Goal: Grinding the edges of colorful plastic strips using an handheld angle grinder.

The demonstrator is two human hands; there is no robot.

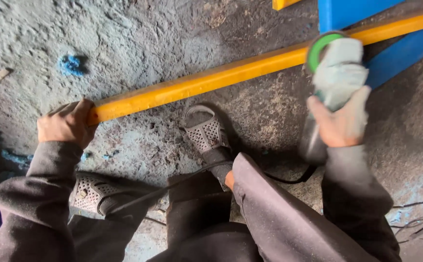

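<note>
A long yellow square bar (231, 73) runs from the lower left up to the upper right, above the dusty floor. My left hand (67, 123) grips its near end. My right hand (340, 121) holds an angle grinder (336, 77) with a dusty pale body and a green-rimmed disc guard, its head against the bar near the right. The disc itself is mostly hidden behind the guard. A black cord (289, 178) trails from the grinder under my arm.
My two feet in grey mesh shoes (205, 132) stand on the rough concrete floor (138, 39) under the bar. Blue painted metal (395, 46) lies at the upper right. Blue paint flecks (71, 64) and thin wires (417, 221) lie on the floor.
</note>
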